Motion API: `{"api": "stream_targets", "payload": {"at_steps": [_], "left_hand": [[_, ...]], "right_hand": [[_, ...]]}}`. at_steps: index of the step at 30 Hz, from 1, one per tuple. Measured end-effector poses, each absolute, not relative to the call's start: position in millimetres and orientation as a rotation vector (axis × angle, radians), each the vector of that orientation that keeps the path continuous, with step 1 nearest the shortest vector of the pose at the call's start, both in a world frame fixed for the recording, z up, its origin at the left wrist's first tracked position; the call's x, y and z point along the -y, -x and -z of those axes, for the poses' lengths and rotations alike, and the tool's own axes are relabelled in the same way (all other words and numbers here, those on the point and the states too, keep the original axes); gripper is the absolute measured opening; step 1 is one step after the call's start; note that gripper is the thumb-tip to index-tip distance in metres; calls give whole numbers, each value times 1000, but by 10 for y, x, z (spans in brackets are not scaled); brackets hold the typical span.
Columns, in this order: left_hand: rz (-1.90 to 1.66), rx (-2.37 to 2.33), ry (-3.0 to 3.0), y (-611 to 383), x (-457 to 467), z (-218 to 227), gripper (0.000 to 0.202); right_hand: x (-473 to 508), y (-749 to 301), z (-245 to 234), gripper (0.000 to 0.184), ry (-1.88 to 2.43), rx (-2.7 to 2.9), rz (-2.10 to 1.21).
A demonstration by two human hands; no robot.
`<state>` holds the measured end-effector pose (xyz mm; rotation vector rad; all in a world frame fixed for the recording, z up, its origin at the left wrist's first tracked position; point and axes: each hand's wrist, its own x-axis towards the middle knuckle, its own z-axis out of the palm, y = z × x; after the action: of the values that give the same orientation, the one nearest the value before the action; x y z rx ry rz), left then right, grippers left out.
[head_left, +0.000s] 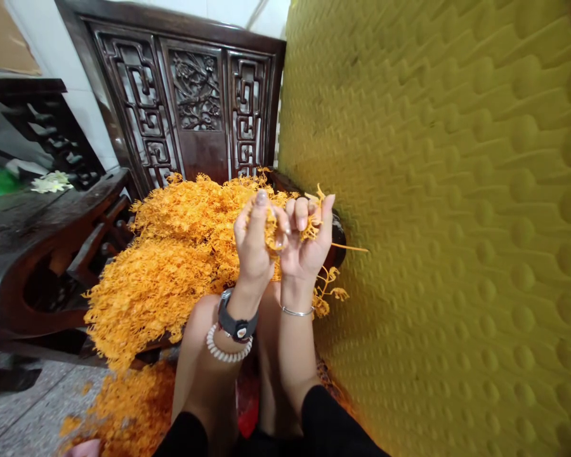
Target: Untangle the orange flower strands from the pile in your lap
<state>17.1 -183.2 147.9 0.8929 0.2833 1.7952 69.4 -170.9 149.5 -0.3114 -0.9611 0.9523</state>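
Observation:
My left hand (254, 244), with a dark band and a coiled bracelet at its wrist, is raised in front of the pile, its fingers curled around an orange branched plastic piece (270, 230). Close beside it, my right hand (304, 254) has its palm turned up and its fingers bent over another orange branched piece (310, 230). A thin orange stem (349, 247) sticks out to the right past that hand. Behind both hands rises a large heap of orange branched pieces (157, 273). Whether the pieces in the two hands are joined cannot be made out.
A yellow-green bumpy panel (438, 209) stands close on the right. At the back is a dark carved wooden backrest (202, 149). A dark wooden table (9, 235) with white flowers (52, 182) is on the left. More orange pieces (128, 406) lie low on the left.

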Motion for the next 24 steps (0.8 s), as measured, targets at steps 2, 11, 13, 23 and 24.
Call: {"api": "stream_targets", "payload": {"at_steps": [2,11,13,23,24], "left_hand": [[-1821,-347,-912,-227,1825,-1462,31],[-1861,-445,-1145,-157,1711,-1403,28],[-1931,-451,-1203,-171,1727,-1386,38],[-1599,-249,-1347,-69,1791,-1376,30],[-1547,-190,-1322,-58,1770,-1351,29]], "right_hand": [[1760,-658,-1507,40,401,927,-863],[1799,-722,-1489,27,568,909,-685],[1802,-711,-1474,27,553,948,-707],[1812,-813,-1499,44,412,1011,-997],[1814,-808,-1502,46,395,1021,-1033]]}}
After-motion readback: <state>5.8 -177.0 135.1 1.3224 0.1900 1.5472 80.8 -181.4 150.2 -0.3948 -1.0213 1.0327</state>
